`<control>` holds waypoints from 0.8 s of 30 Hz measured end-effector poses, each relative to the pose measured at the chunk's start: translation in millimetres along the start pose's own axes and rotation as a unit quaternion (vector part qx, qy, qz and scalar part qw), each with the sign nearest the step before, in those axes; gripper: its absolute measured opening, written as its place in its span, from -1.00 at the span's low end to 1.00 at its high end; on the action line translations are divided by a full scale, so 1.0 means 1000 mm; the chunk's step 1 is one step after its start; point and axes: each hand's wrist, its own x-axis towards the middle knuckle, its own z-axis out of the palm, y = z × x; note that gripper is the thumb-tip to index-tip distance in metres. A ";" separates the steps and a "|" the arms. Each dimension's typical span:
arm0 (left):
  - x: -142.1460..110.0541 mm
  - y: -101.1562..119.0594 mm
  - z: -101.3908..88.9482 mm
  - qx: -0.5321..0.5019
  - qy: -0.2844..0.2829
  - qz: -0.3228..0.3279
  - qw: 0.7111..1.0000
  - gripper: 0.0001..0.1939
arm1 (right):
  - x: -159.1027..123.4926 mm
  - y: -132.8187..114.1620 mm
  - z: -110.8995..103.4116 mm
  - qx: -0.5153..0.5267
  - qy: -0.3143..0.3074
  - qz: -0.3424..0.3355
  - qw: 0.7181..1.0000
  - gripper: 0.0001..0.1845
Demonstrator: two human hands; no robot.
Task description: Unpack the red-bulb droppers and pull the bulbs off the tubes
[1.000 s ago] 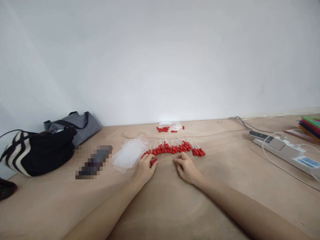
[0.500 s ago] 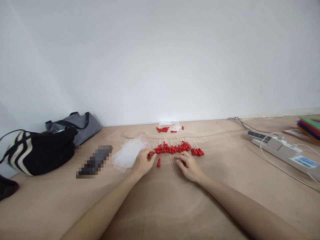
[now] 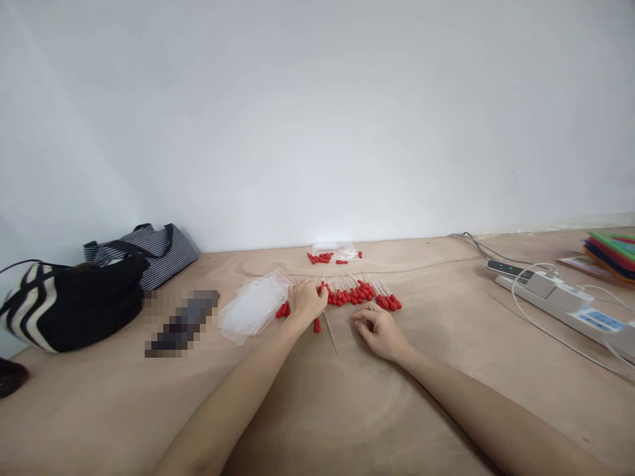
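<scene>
A row of glass droppers with red rubber bulbs (image 3: 364, 293) lies across the wooden table (image 3: 317, 410). My left hand (image 3: 306, 301) reaches over the left end of that row, fingers curled down onto the droppers; what they grip is hidden. Just below it lie a loose red bulb (image 3: 316, 324) and a bare glass tube (image 3: 330, 332), side by side. My right hand (image 3: 380, 330) rests on the table to the right of the tube, fingers curled in, apart from it, with nothing visible in them.
A stack of clear plastic bags (image 3: 251, 307) lies left of the row. Loose red bulbs (image 3: 321, 257) and a small clear bag (image 3: 342, 249) sit near the wall. Handbags (image 3: 69, 304) stand far left, a power strip with cables (image 3: 560, 301) and coloured folders (image 3: 612, 250) at right.
My left hand has let go of the red bulb and moved up and right onto the dropper row. My right hand has released the glass tube, which now lies beside the bulb.
</scene>
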 end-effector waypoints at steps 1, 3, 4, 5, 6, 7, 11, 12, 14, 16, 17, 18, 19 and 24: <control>-0.004 -0.004 -0.004 -0.001 0.009 -0.003 1.000 -0.81 | 0.000 0.001 0.001 0.002 0.007 -0.002 1.000 -0.79; -0.016 -0.012 -0.013 -0.014 0.030 0.009 0.999 -0.80 | 0.001 0.002 0.002 0.001 0.039 -0.020 0.999 -0.78; -0.024 -0.016 -0.018 -0.034 0.044 0.032 0.998 -0.80 | 0.001 0.002 0.001 -0.007 0.064 -0.035 0.997 -0.77; -0.032 -0.020 -0.021 -0.060 0.050 0.062 0.995 -0.80 | 0.001 0.001 0.001 -0.023 0.090 -0.051 0.994 -0.76; -0.040 -0.023 -0.024 -0.085 0.051 0.092 0.991 -0.81 | 0.002 0.000 0.000 -0.047 0.115 -0.069 0.990 -0.73; -0.048 -0.025 -0.025 -0.106 0.047 0.119 0.986 -0.83 | 0.002 -0.002 -0.001 -0.078 0.132 -0.086 0.984 -0.68; -0.069 -0.026 -0.023 -0.149 0.024 0.169 0.974 -0.83 | 0.003 -0.012 -0.004 -0.174 0.102 -0.145 0.969 -0.60; -0.071 -0.026 -0.021 -0.154 0.022 0.169 0.973 -0.84 | 0.003 -0.014 -0.003 -0.180 0.081 -0.157 0.968 -0.64; -0.072 -0.025 -0.019 -0.161 0.018 0.166 0.973 -0.84 | 0.003 -0.015 0.000 -0.177 0.051 -0.175 0.967 -0.74; -0.071 -0.024 -0.017 -0.165 0.014 0.170 0.971 -0.85 | 0.004 -0.015 0.003 -0.171 0.043 -0.184 0.967 -0.77; -0.070 -0.023 -0.017 -0.166 0.013 0.175 0.970 -0.85 | 0.004 -0.015 0.005 -0.170 0.044 -0.186 0.967 -0.77; -0.069 -0.023 -0.017 -0.168 0.013 0.182 0.969 -0.84 | 0.004 -0.015 0.007 -0.171 0.045 -0.188 0.966 -0.77; -0.069 -0.023 -0.016 -0.170 0.014 0.190 0.967 -0.83 | 0.004 -0.015 0.008 -0.173 0.045 -0.190 0.965 -0.76; -0.070 -0.022 -0.014 -0.170 0.026 0.221 0.960 -0.87 | 0.003 -0.019 0.011 -0.197 0.026 -0.215 0.956 -0.76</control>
